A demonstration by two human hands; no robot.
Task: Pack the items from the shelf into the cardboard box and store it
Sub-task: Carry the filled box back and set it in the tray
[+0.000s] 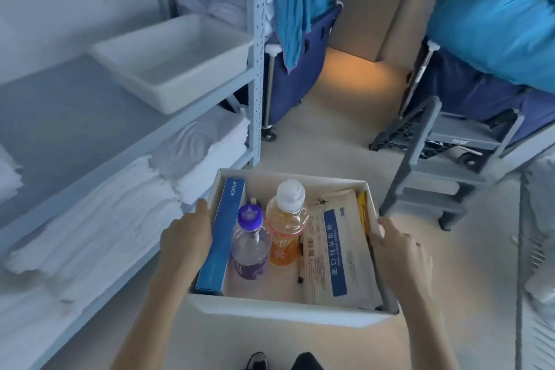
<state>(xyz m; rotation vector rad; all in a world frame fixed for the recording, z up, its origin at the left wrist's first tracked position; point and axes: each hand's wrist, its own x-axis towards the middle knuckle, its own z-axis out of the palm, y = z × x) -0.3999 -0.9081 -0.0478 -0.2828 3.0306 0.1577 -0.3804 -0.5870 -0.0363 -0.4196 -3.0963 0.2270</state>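
We hold the cardboard box, left hand and right hand curled round its side walls; bottles likely make it heavy, so grip low.

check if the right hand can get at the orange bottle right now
Probably not yet: the right hand grips the cardboard box by its right wall, so it is busy. The orange bottle stands uncovered.

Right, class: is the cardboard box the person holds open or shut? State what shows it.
Open. Nothing covers the top of the cardboard box; the purple-capped bottle, orange bottle and blue carton inside show plainly.
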